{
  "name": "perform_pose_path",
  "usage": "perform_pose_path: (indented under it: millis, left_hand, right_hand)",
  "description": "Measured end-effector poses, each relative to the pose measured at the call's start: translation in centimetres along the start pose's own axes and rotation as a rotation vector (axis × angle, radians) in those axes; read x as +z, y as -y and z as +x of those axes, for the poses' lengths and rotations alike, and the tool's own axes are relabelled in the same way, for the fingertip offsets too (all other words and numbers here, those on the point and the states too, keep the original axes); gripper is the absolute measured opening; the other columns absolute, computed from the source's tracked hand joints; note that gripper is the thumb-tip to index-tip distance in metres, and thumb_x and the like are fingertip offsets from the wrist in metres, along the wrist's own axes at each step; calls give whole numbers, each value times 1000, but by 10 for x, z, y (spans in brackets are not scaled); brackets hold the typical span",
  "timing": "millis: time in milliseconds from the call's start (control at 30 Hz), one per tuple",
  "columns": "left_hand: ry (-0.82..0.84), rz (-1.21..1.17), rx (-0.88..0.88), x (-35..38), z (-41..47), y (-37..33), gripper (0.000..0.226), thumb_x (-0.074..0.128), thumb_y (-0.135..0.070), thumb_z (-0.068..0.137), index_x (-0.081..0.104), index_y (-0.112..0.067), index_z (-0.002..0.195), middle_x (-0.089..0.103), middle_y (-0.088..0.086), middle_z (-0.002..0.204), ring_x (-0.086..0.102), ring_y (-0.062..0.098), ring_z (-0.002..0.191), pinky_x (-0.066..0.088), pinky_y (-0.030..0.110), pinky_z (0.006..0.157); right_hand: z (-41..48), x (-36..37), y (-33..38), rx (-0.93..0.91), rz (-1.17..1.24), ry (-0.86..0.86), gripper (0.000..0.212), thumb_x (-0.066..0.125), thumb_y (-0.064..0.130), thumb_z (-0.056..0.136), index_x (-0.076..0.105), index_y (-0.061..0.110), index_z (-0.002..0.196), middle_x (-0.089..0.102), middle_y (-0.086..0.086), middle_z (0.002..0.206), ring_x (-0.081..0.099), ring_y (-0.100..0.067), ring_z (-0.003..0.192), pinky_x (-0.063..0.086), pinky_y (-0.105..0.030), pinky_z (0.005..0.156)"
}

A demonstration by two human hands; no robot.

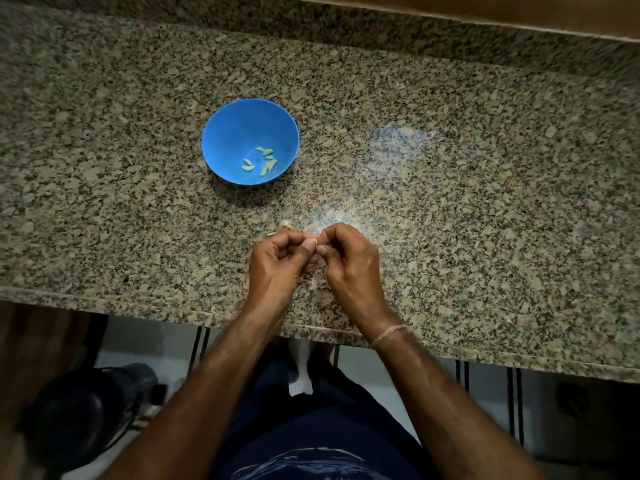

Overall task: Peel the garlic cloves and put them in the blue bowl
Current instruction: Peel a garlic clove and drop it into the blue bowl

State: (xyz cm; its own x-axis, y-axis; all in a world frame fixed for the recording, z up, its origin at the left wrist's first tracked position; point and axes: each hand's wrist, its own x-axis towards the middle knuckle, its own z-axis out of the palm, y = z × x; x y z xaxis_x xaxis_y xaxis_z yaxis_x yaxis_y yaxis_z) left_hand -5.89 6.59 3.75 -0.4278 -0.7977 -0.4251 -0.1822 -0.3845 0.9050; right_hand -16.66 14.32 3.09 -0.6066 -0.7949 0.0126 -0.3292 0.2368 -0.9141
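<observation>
Around the work: a speckled granite table, with a raised ledge of the same stone and a wooden strip along the far side. Below the near edge, a white floor with dark stripes, a dark round object at the lower left, too dim to name, and dark blue clothing between the forearms. On the right wrist, one thin pale band.

Between the hands and the bowl, lying on the table just beyond the left knuckles: one small pale bit, garlic or skin, cannot tell which, and one thin short scrap just beside it.

Counted: one bowl, blue, upright, left of centre on the table and well apart from the hands. Inside it, about six peeled cloves, loose on the bottom toward the near right side, some touching. Two hands, both over the near part of the table.

Left hand and right hand both curled, fingertips meeting in the middle, pinching one clove from both sides. Almost fully covered by thumbs and fingers; only a pale sliver visible. Long axis and pointing direction of this clove: cannot tell, too much hidden. In the bowl, long axes in several directions, without a common line.
</observation>
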Motion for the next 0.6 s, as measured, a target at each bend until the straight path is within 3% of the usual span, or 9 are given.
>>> perform_pose_path:
  millis: [100,200,333,433,600]
  left_hand:
    - [-16,-22,-12,7,-4,1,17,70,-14,98,74,-2,109,79,15,96,76,24,88,63,30,79]
    - [-27,-116,-102,8,-1,2,19,67,-17,101,73,-2,111,78,14,96,74,20,86,61,25,75]
    - [-77,-142,-122,3,2,4,17,65,-12,102,71,-2,114,78,14,97,75,23,90,61,25,78]
    - [-68,-91,-72,3,-2,4,15,66,-8,101,73,-7,114,79,14,102,77,26,98,61,31,86]
    - [-79,-63,-43,5,-8,2,16,71,-7,97,74,-7,113,80,11,101,77,26,100,61,36,90]
  right_hand:
    - [-1,2,-3,-54,-116,22,17,56,-6,98,57,8,89,55,-1,86,51,-15,77,40,-24,61]
    - [-3,1,-5,-31,-86,19,22,52,-10,96,55,10,88,54,0,85,49,-12,76,36,-18,63]
    - [-6,1,-14,34,-9,18,21,55,-8,97,62,10,88,61,2,86,57,-12,81,46,-22,69]
    - [-9,1,-12,133,109,10,15,64,1,99,72,13,103,72,2,100,68,-10,96,56,-21,82]
    - [-9,3,-6,308,399,-25,12,73,9,96,74,12,108,76,-2,104,72,-18,100,61,-42,93]
